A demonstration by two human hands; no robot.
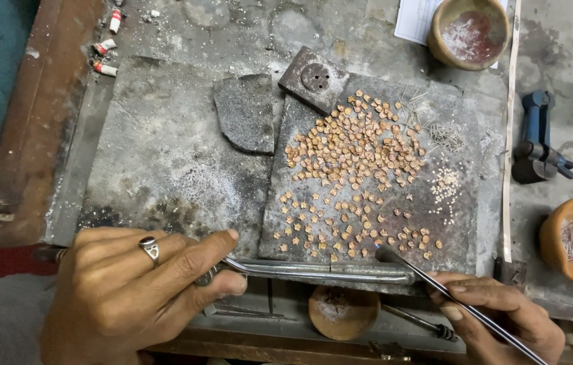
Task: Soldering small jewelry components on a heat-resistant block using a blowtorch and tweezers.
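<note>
Near the bench's front edge, left hand (pixel 134 290) grips a metal blowpipe (pixel 320 272); right hand (pixel 503 318) pinches tweezers (pixel 462 304) beside copper pieces (pixel 354 169)

You're working in soft, even light that falls from above, a little dim and warm. Shadows stay short and faint; your left hand (pixel 141 290) casts only a slight one on the table (pixel 158 155). There's mild glare on the metal tube (pixel 327 272) and a pale sheen on the grey slab (pixel 448 223). Focus is sharp at centre. The far corners darken, and straight edges bow slightly near the frame's sides.
</note>
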